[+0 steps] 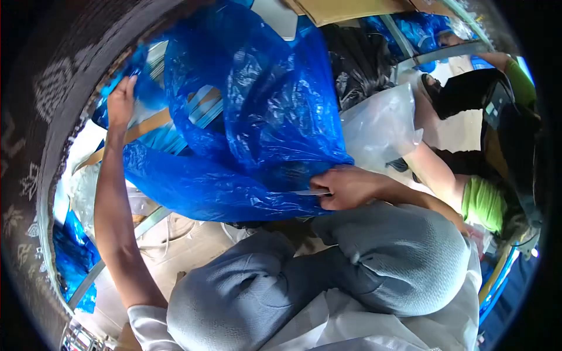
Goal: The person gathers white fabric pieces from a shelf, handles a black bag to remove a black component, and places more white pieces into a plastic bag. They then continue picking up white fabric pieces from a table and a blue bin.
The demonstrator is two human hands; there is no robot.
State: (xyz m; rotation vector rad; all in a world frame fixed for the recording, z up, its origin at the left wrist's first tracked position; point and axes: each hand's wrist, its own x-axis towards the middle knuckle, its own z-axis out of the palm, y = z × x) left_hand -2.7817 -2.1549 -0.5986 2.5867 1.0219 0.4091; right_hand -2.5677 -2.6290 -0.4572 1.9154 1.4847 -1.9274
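A large blue plastic bag [263, 111] spreads across the middle in front of my knees, with a wide tear or opening on its left side. At the upper left, my left hand [120, 99] is closed on the bag's blue plastic. My right hand [354, 186] is closed at the bag's near right edge, just above my knee. From its fingers a thin, pale, flat strip [311, 192] points left over the plastic; its kind cannot be made out. Through the opening, bundled clear-blue wrapped pieces [208, 108] show. The right fingertips are partly hidden.
Another person's arm with a green sleeve [483, 202] reaches in from the right beside a clear plastic bag [383, 126]. A black bag [360, 61] and cardboard [357, 9] lie at the back. Metal frame bars [93, 284] run at the lower left.
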